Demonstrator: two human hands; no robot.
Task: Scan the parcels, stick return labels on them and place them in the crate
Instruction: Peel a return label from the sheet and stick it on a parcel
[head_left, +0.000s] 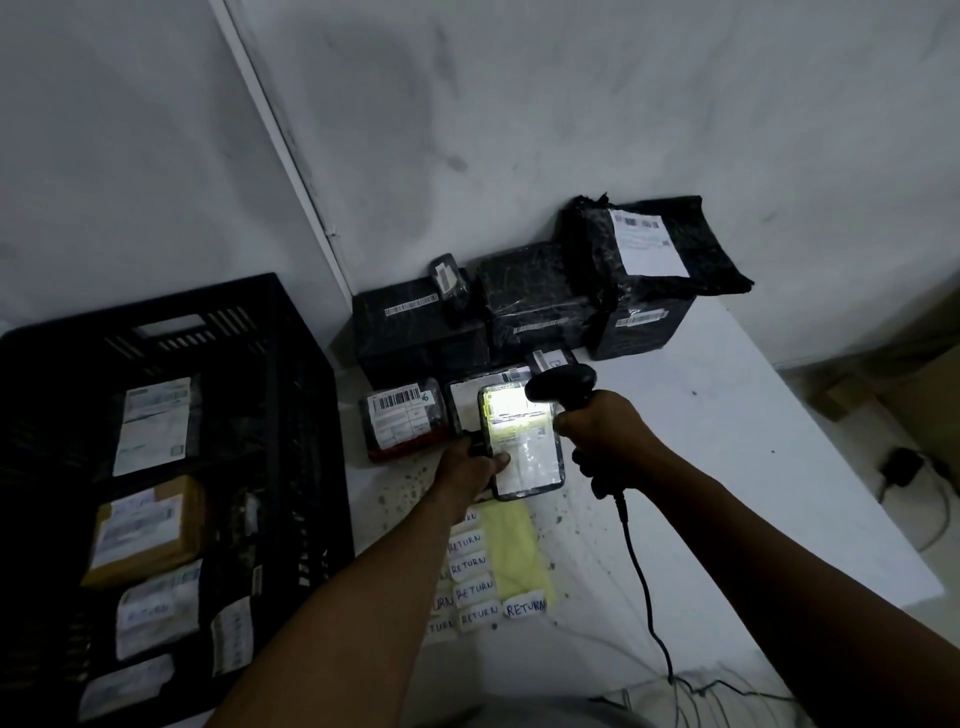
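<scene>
At the centre of the frame the left hand (470, 462) is gripping a small flat parcel (524, 441) by its left edge, thumb lying on the lit label. The right hand (602, 431) is clenching a corded scanner (563, 387), its head hanging just above the parcel's top edge and throwing bright light on the label. Below them a yellow sheet (511, 551) with handwritten RETURN labels (472, 592) is lying on the white table (727, 467). Black-wrapped parcels (530, 301) are sitting at upper centre. The black crate (291, 415) at lower left is holding several labelled parcels.
</scene>
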